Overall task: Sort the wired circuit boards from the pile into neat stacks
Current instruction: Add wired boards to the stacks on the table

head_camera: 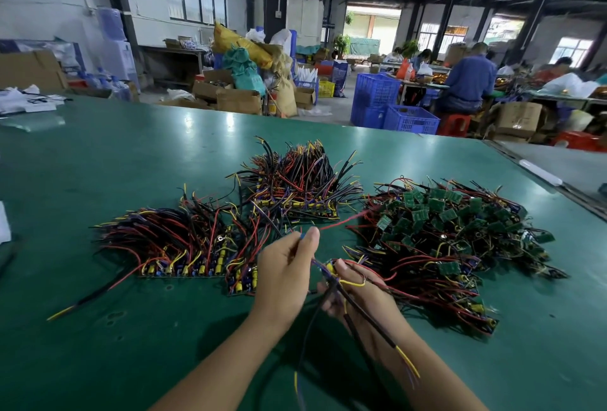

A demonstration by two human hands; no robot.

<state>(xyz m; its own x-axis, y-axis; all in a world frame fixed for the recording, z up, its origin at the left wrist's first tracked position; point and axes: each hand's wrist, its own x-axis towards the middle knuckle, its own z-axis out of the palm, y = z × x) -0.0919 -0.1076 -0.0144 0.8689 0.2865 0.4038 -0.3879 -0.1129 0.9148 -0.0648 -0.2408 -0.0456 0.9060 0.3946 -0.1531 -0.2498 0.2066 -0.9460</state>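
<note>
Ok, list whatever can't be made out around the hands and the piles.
Head view only:
- Held circuit board: mostly covered by the right hand and its own wires.
- Left hand: fingers hidden behind its back.
- Loose pile: lower boards buried under wires; uncountable.
- Left stack: boards edge-on under wires; count unclear.

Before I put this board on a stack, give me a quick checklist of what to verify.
1. Grip: left hand pinches the wires, right hand holds the wired circuit board: ok.
2. Held wires free of the unsorted pile: cannot tell; strands overlap by the right hand.
3. Held wires pointing the same way as the near stack: not ok; they trail toward you.
4. Near stack's boards lined up along its front edge: ok.
</note>
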